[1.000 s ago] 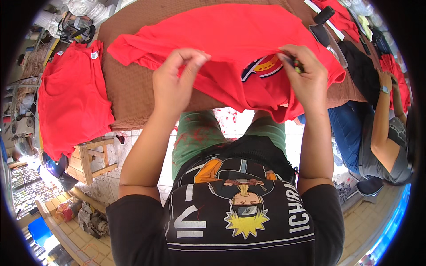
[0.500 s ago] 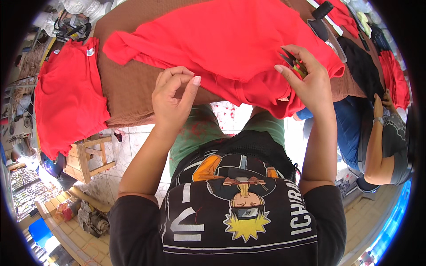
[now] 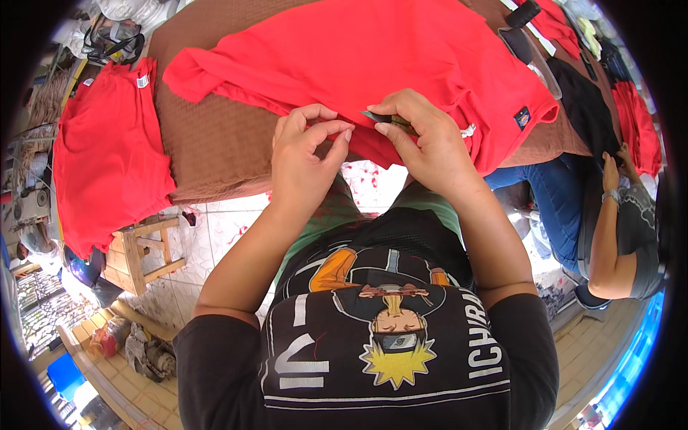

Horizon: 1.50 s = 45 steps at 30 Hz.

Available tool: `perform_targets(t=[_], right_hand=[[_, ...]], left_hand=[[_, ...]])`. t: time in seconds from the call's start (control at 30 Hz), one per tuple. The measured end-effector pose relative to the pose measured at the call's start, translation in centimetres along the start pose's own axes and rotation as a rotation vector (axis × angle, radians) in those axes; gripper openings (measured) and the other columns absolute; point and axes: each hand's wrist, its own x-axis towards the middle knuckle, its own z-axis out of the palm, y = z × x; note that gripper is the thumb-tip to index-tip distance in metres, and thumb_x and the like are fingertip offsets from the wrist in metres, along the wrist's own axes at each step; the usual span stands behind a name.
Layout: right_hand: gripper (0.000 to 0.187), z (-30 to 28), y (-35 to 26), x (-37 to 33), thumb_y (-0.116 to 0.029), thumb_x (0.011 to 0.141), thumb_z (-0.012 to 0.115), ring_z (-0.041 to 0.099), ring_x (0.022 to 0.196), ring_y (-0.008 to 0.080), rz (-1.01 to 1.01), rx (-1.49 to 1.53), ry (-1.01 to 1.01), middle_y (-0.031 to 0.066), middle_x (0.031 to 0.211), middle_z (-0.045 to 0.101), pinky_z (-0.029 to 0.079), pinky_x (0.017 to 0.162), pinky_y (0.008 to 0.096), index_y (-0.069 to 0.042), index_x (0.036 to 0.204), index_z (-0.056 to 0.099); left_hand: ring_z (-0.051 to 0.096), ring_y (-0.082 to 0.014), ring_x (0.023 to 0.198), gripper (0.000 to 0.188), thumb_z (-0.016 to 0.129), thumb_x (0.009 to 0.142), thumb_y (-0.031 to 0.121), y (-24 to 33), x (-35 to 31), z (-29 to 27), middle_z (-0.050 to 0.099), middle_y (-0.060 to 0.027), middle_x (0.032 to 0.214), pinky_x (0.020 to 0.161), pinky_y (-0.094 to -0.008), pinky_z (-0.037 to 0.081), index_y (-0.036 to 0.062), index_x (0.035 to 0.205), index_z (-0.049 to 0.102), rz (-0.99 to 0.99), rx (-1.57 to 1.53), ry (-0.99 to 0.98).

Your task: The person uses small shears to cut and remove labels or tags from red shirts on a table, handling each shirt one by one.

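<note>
Gripping thread snips in your curled right hand, probably to leave the blades clear, you hold your left hand nearly pinched, contents indiscernible, by the red garment draped across the desk.

- Black T-shirt with a printed cartoon figure: spiky yellow hair, dark headband, orange sleeves
- Bold white marking to the figure's left, white lettering to its right
- Short black sleeves, farther out on both sides of the figure
- Black mesh-like fabric, waistward of the figure
- Green legwear, past the figure toward the knees
</note>
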Motion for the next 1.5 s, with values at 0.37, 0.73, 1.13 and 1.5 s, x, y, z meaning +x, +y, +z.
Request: perform_targets(t=[0.37,0.73,1.13,1.5], right_hand=[[0.018,0.3,-0.1,-0.8,-0.005,0.081,0.064,0.064,0.083,0.0291,-0.014,-0.058,-0.093,0.0095,0.093,0.062,0.051,0.068,0.0378,-0.005,0.099,0.061],[0.018,0.9,-0.3,-0.4,-0.008,0.082,0.064,0.063,0.082,0.0305,-0.079,-0.155,-0.068,0.0092,0.092,0.061,0.051,0.067,0.0399,-0.007,0.099,0.062],[0.018,-9.5,-2.0,3.1,-0.01,0.084,0.063,0.064,0.086,0.0305,-0.303,-0.62,-0.065,0.0088,0.096,0.064,0.052,0.072,0.0385,-0.008,0.102,0.063],[0.032,-14.3,-1.8,0.4,-0.008,0.08,0.072,0.057,0.083,0.0098,0.201,-0.154,-0.313,0.0024,0.095,0.066,0.047,0.074,0.0262,-0.006,0.11,0.061]], left_hand=[[0.064,-0.0226,0.09,0.012,0.071,0.077,0.004,-0.4,-0.6,-0.1,0.07,-0.0076,0.098,0.08,-0.0324,0.05,0.005,0.088,0.07,-0.009,-0.221,0.014],[0.064,-0.0236,0.087,0.005,0.071,0.075,0.006,0.3,-0.3,-0.9,0.069,-0.0057,0.094,0.078,-0.0327,0.049,0.0054,0.08,0.069,0.125,-0.125,0.003],[0.058,-0.0222,0.077,0.017,0.064,0.082,0.009,0.9,2.0,-5.4,0.064,-0.0082,0.078,0.071,-0.0318,0.045,0.0033,0.066,0.061,0.411,-0.202,0.032],[0.059,-0.022,0.102,0.02,0.072,0.076,0.007,0.3,3.0,0.6,0.067,-0.0032,0.101,0.094,-0.0362,0.042,0.0096,0.095,0.07,0.417,0.184,-0.154]])
